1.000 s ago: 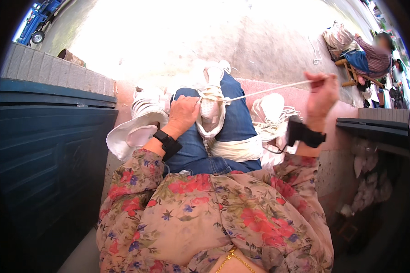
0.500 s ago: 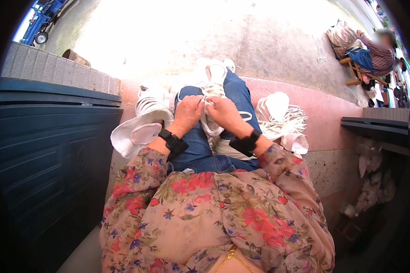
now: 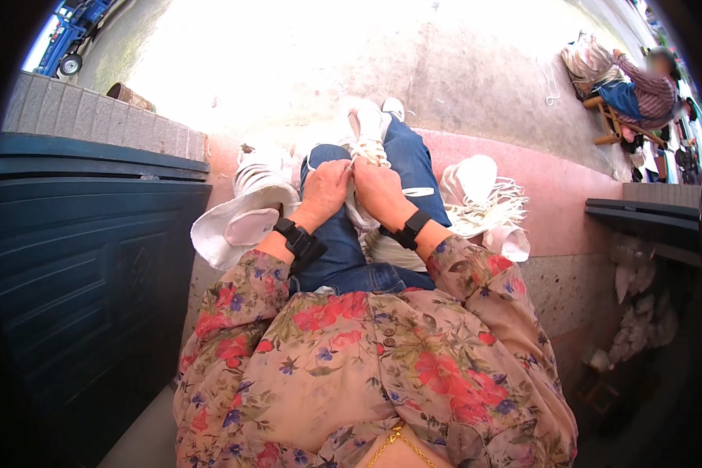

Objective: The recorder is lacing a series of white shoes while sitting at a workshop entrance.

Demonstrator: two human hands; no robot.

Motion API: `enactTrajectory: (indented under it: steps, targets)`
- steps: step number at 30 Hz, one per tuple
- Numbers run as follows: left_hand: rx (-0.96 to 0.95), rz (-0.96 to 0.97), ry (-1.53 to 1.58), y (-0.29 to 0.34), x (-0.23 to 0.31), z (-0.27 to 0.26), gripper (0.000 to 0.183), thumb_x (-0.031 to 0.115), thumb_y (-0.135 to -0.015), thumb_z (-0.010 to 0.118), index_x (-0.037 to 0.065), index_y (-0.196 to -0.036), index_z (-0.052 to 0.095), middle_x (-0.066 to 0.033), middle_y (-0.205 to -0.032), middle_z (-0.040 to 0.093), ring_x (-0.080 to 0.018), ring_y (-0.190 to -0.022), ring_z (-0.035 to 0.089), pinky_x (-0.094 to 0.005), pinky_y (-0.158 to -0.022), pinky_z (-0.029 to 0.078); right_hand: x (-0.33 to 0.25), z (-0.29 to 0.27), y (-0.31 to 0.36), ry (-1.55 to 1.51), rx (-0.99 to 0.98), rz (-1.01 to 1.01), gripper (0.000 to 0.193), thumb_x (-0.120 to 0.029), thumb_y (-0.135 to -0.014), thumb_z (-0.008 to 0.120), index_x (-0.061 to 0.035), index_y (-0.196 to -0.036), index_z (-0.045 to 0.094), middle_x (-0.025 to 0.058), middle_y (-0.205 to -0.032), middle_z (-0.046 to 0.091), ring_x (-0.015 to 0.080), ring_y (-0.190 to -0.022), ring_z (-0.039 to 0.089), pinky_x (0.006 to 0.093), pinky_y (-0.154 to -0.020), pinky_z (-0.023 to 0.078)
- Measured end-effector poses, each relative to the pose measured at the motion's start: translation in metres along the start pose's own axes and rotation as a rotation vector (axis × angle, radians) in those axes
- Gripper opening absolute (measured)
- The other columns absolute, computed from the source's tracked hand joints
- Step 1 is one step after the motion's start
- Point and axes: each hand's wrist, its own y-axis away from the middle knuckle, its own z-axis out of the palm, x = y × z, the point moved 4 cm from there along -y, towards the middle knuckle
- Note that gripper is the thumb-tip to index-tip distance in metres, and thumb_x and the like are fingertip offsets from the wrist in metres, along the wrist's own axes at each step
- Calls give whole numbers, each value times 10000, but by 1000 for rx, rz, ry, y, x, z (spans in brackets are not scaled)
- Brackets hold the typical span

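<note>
A white shoe (image 3: 366, 129) lies between my jeans-clad knees, its toe pointing away from me. My left hand (image 3: 325, 191) is closed at the near end of its lacing, fingertips pinching a white shoelace. Right beside it, my right hand (image 3: 381, 193) also has its fingers closed on the lace; the fingertips of both hands nearly meet. A loose lace end (image 3: 419, 192) trails out past my right wrist over the thigh. My hands cover the shoe's opening, and the exact lace hole is too small to make out.
Nested white shoes (image 3: 251, 183) stand at my left. On the pink ledge at right lies a bundle of white laces (image 3: 487, 204) with a white roll (image 3: 507, 243). A dark blue door (image 3: 93, 273) borders the left. Another person (image 3: 639, 93) sits far right beside a pale bundle.
My right hand has shifted slightly away from me and turned, coming closer over the lacing. The loose lace by the right wrist has changed its curve. My left hand stays nearly in place.
</note>
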Motion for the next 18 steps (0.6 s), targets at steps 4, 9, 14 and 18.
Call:
enactTrajectory:
  steps: [4,9,14,18]
  targets:
    - [-52,-6,-55,0,-4,2,200,191,-842,454,59,-917,583,-132,-850,601,-317,-830,546,-431,-698,427,0,0,-1,-47,-89,21,132,-64,-728,501,13,-834,512,206,-724,592,304,-682,620,371,-552,492]
    - [78,78,-163,-14,9,-17,183,155,-789,539,83,-947,593,-101,-949,560,-297,-905,494,-379,-754,431,35,17,12,-775,-523,-26,76,-106,-823,453,-58,-765,466,48,-596,498,155,-487,489,278,-429,380]
    - [-70,291,-269,-37,39,-13,267,80,-707,604,72,-973,585,-95,-1044,506,-291,-963,448,-356,-793,404,18,-16,58,-1658,-709,545,182,-155,-880,430,-121,-705,392,-69,-555,314,50,-462,250,208,-431,221]
    - [-234,498,-574,-44,53,-10,106,101,-695,557,70,-794,577,-71,-892,570,-245,-893,489,-358,-710,417,25,-41,64,-1801,-603,501,212,-161,-891,420,-124,-688,371,-69,-545,292,54,-455,234,213,-430,214]
